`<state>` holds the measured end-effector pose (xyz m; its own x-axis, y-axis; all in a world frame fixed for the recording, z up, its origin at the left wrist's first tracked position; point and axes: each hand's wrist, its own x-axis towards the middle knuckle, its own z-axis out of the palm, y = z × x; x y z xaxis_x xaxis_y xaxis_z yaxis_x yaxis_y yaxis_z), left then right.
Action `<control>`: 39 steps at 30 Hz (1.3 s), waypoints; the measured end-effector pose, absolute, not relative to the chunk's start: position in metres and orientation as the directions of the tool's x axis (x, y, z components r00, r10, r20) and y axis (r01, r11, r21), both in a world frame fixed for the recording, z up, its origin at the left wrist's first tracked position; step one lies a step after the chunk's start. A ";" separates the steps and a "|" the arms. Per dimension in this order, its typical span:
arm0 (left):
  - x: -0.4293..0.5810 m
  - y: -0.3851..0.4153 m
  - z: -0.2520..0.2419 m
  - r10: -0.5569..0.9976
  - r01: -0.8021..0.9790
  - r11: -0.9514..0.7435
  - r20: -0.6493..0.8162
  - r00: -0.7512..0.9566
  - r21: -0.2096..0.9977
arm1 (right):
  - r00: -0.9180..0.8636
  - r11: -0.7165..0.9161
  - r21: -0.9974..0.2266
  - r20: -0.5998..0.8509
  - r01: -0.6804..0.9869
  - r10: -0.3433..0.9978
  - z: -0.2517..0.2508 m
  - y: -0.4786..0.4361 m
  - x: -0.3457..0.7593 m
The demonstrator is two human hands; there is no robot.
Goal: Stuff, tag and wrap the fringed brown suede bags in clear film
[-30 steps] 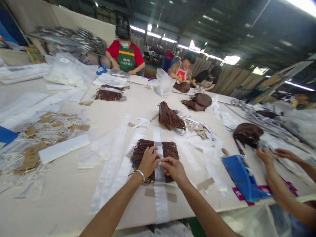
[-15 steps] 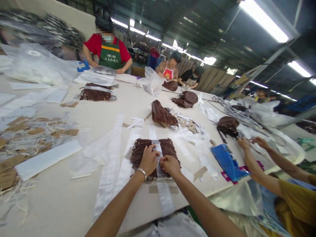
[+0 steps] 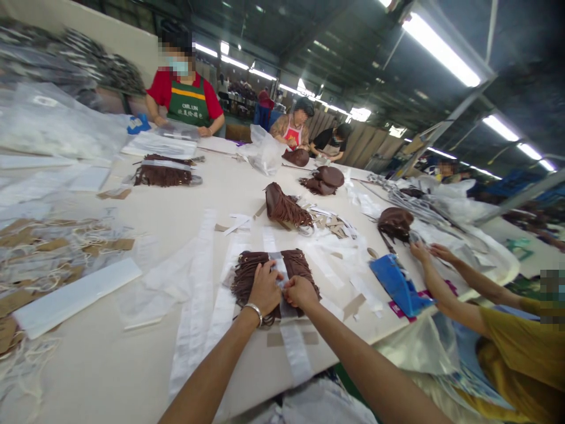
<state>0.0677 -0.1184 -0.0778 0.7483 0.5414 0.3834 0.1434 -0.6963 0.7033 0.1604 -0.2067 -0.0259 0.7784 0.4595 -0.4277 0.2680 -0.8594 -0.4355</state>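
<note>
A dark brown fringed bag point(image 3: 249, 277) lies flat on the table in front of me, with a pale translucent strip point(image 3: 276, 259) across its middle. My left hand point(image 3: 263, 288), a silver bangle at its wrist, rests on the bag with fingers extended along the strip's left side. On the strip's right side, the thumb and forefinger of my right hand point(image 3: 301, 291) are pinched together at the strip, close to my left fingertips. A long white strip point(image 3: 295, 353) runs from under the bag toward the table's near edge.
Past the bag lie another brown fringed bag point(image 3: 285, 206) and scattered paper pieces point(image 3: 335, 224). Tags with strings point(image 3: 57, 247) and a white sheet point(image 3: 79, 297) are at left. A blue tape dispenser point(image 3: 395, 282) stands at right, near a co-worker's hands point(image 3: 426, 252). More people work across the table.
The view has shifted slightly, so the surroundings appear farther left. My right hand has edged closer to my left fingers; the bag stays in place beneath both hands.
</note>
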 end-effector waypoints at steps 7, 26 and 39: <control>0.066 -0.119 -0.075 0.542 0.146 -0.698 0.384 0.748 0.701 | 0.782 -0.872 -0.433 -0.452 0.229 0.430 -0.033 -0.205 0.165; 0.073 -0.121 -0.079 0.586 0.215 -0.686 0.352 0.730 0.696 | 0.672 -0.872 -0.365 -0.558 0.328 0.486 -0.029 -0.200 0.170; 0.071 -0.124 -0.073 0.560 0.221 -0.712 0.349 0.751 0.666 | 0.615 -0.687 -0.128 -0.352 0.715 0.705 0.006 -0.223 0.167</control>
<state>0.0705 -0.1235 -0.0730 0.7515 0.5598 0.3492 0.2211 -0.7123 0.6661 0.1666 -0.2228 0.0059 0.6149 0.7055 -0.3523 0.7150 -0.6873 -0.1282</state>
